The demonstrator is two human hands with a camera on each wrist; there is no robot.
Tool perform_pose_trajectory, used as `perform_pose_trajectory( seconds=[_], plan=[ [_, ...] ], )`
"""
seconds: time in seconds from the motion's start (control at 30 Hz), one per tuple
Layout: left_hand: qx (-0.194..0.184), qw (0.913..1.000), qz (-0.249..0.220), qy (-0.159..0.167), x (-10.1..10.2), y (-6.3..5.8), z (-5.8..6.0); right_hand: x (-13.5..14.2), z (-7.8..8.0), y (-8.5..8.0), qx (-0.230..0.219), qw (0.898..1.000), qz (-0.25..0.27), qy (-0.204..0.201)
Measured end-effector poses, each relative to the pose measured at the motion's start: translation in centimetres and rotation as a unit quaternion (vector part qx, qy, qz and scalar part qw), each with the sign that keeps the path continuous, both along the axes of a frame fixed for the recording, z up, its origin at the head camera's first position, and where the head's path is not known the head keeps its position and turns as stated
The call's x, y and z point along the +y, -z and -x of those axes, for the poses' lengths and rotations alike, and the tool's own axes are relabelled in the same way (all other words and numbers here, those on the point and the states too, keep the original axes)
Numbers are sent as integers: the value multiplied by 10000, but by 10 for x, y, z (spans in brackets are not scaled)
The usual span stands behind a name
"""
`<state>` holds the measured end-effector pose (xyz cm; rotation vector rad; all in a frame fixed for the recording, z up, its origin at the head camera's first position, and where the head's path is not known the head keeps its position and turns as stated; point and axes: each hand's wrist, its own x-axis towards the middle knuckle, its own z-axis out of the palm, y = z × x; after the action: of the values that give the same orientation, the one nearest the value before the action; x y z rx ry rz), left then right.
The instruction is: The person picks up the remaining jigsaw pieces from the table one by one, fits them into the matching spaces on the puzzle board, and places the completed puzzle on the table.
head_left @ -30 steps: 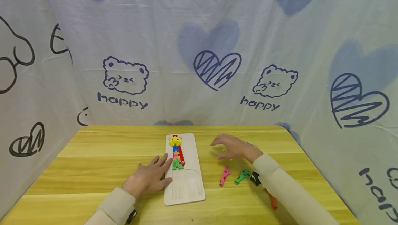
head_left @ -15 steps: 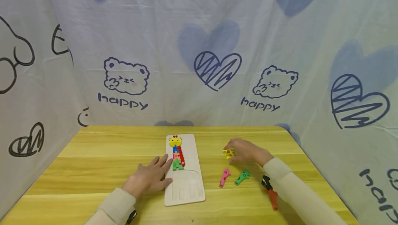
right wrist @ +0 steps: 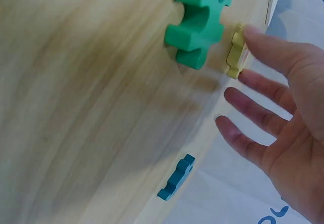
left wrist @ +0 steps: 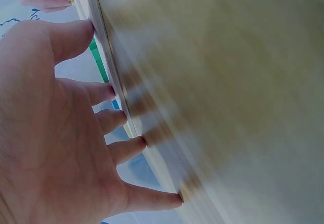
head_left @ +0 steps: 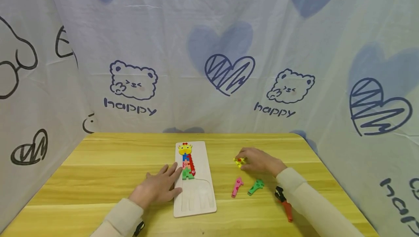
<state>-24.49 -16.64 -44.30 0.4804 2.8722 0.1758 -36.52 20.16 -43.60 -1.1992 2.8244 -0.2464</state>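
A pale wooden puzzle board (head_left: 199, 153) lies on the table, with a giraffe head (head_left: 185, 149) and several coloured neck pieces set in its upper left. Bare recesses show at its lower end. My left hand (head_left: 156, 188) rests along the board's left edge, fingers spread, fingertips touching it in the left wrist view. Right of the board, my right hand (head_left: 258, 160) pinches a yellow puzzle piece (head_left: 238, 162) with red marks, low at the table. The right wrist view shows thumb and index finger at the yellow piece's ends, the other fingers loose.
A pink piece (head_left: 237, 187) and a green piece (head_left: 255, 186) lie nearer me. Black (head_left: 279, 194) and orange-red (head_left: 287, 210) pieces lie beside the right sleeve. In the right wrist view a blue piece (right wrist: 176, 177) sits farther along the table. A printed curtain surrounds the table.
My right hand has moved right and down to the yellow piece, and its fingers have closed in on it; the piece has turned slightly. The left hand stays on the board.
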Motion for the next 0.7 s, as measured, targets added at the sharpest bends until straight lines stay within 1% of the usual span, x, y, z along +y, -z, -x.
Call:
perform_pose_trajectory(
  seconds=[0.17,0.27,0.4,0.6,0.7],
  plan=[
    [51,10000,22,-11,0,-1,0,-1,4,1,-31,9995,108,-307],
    [32,10000,38,-14,0,-1,0,-1,5,2,-113,9992,144,-344],
    [-7,10000,72,-4,0,0,1,-1,5,3,-112,9998,72,-179],
    [42,10000,84,7,0,1,1,-1,5,6,41,9998,37,166],
    [46,10000,65,15,0,1,1,-1,5,6,23,9997,48,223]
  ],
)
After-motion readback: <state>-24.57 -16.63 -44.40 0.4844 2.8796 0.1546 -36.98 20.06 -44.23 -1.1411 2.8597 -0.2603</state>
